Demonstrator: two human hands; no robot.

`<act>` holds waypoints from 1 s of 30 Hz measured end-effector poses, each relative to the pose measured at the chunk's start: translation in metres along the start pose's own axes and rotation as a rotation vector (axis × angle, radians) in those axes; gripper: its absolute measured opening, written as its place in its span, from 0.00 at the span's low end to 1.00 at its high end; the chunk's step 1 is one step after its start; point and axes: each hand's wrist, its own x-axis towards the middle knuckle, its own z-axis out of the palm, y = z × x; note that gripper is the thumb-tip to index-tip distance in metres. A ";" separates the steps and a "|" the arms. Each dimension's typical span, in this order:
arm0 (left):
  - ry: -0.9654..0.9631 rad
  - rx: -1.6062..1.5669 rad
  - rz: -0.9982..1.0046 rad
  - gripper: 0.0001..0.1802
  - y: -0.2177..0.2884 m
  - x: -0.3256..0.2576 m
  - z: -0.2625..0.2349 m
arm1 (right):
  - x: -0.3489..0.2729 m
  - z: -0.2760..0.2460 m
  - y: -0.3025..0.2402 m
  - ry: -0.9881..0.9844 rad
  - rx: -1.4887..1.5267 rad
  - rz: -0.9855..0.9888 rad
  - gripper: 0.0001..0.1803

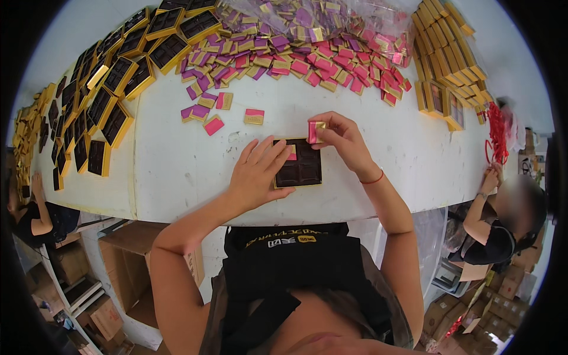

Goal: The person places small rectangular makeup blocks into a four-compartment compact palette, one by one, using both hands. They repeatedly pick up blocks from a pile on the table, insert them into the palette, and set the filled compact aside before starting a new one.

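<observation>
A gold-edged box with a dark compartmented tray (pixel 305 168) lies on the table in front of me. My left hand (pixel 255 174) rests over its left side, fingers stretched out and thumb at the near edge. Beside those fingers, a pink-and-gold wrapped piece (pixel 291 153) sits in the upper left compartment, partly hidden. Between thumb and fingers, my right hand (pixel 342 141) pinches another pink-and-gold wrapped piece (pixel 316 132) above the tray's far right corner. Several loose wrapped pieces, including one pink-and-gold piece (pixel 254 116), lie just beyond the box.
A large heap of pink, purple and gold pieces (pixel 307 62) spreads along the far side, with clear plastic bags (pixel 284 18). Gold boxes with dark trays (pixel 118 77) pile at left; gold boxes (pixel 447 53) stack at right. Red cords (pixel 498 133) lie near a co-worker (pixel 497 225); another person (pixel 38 216) is at left.
</observation>
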 end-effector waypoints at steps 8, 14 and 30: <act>0.030 -0.071 0.007 0.50 -0.004 0.001 0.004 | -0.042 0.009 0.000 -0.122 -0.707 -0.404 0.14; 0.036 -0.067 -0.004 0.50 -0.003 0.001 0.002 | -0.048 0.012 0.010 -0.082 -0.811 -0.296 0.15; 0.003 -0.148 0.008 0.49 -0.005 0.000 0.004 | 0.124 0.010 -0.028 0.139 -1.101 -0.835 0.20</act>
